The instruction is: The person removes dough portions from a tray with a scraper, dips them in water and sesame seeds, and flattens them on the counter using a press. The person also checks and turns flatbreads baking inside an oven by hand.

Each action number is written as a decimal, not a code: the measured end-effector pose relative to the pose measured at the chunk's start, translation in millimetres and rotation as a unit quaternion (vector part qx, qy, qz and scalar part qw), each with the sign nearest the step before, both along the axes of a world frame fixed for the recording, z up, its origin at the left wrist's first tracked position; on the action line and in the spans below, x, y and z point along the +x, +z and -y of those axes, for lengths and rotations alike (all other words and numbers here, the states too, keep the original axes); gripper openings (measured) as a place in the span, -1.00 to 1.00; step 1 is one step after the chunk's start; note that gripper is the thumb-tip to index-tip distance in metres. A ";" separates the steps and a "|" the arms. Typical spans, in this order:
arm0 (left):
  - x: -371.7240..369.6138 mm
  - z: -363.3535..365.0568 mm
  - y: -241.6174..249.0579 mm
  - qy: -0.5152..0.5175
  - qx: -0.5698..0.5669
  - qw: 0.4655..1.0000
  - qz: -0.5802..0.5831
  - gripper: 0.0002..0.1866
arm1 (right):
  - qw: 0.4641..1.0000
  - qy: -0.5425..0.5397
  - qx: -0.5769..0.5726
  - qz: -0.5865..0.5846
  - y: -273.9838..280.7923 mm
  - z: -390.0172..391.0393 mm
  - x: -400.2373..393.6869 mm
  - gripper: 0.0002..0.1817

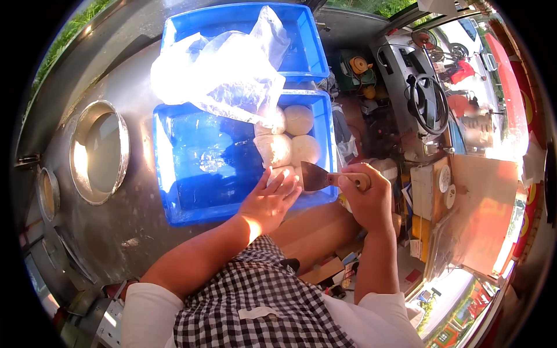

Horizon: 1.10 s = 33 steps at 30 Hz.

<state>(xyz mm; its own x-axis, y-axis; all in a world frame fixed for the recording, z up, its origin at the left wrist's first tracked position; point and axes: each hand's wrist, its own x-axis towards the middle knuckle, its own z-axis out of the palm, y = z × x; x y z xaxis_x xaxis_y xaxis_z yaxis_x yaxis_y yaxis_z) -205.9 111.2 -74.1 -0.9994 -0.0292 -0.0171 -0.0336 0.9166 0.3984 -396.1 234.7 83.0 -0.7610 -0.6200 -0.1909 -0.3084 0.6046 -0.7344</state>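
My right hand (pixel 371 194) is wrapped round the wooden handle of a scraper (pixel 314 177) with a flat metal blade. The blade points left, its edge right at the dough balls by the near right corner of a blue tray (pixel 203 200). Over the nearest dough lies my left hand (pixel 268 200), fingers stretched out and partly hiding it. Several pale, rounded dough balls (pixel 305 149) sit packed together along the tray's right side. A crumpled clear plastic sheet (pixel 241 78) covers the tray's far edge and part of the farther dough.
Behind stands a second blue tray (pixel 310 40), partly under the plastic. To the left, a round metal bowl (pixel 123 153) is set on the metal worktop (pixel 136 232). On the right are a steering wheel (pixel 445 110) and a box-like wooden cabinet (pixel 422 191).
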 end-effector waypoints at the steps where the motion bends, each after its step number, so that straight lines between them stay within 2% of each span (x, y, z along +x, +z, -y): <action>1: -3.1 2.2 -0.6 -0.011 0.000 1.000 0.006 -0.26 | 1.000 -0.008 0.001 -0.004 -9.4 -9.9 0.3 -0.79; 4: -9.1 8.1 3.7 -0.037 0.023 0.999 0.025 -0.24 | 0.999 -0.006 -0.015 -0.049 -18.5 -20.6 7.3 -0.83; 10: -12.4 7.4 2.5 -0.026 0.032 0.999 -0.004 -0.31 | 0.994 -0.003 -0.070 -0.086 -43.6 -28.6 19.0 -0.86; 19: -10.5 4.0 -0.1 -0.003 0.006 0.999 -0.037 -0.39 | 0.994 0.023 -0.053 -0.093 -49.2 -21.9 25.8 -0.84; 31: -11.7 4.0 -0.6 0.003 0.007 1.000 -0.028 -0.38 | 0.990 0.039 -0.037 -0.133 -58.3 -16.6 31.1 -0.84; 33: -11.7 4.9 0.9 0.001 0.018 0.999 -0.030 -0.46 | 0.987 0.035 -0.037 -0.152 -63.3 -15.2 34.2 -0.84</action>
<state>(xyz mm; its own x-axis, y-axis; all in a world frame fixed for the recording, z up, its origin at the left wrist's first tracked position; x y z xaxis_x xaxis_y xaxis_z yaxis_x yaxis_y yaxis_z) -217.6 106.4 -73.2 -0.9986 -0.0317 0.0424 -0.0103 0.9018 0.4321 -361.9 249.9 19.7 -0.7304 -0.6775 0.0868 -0.5606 0.5221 -0.6427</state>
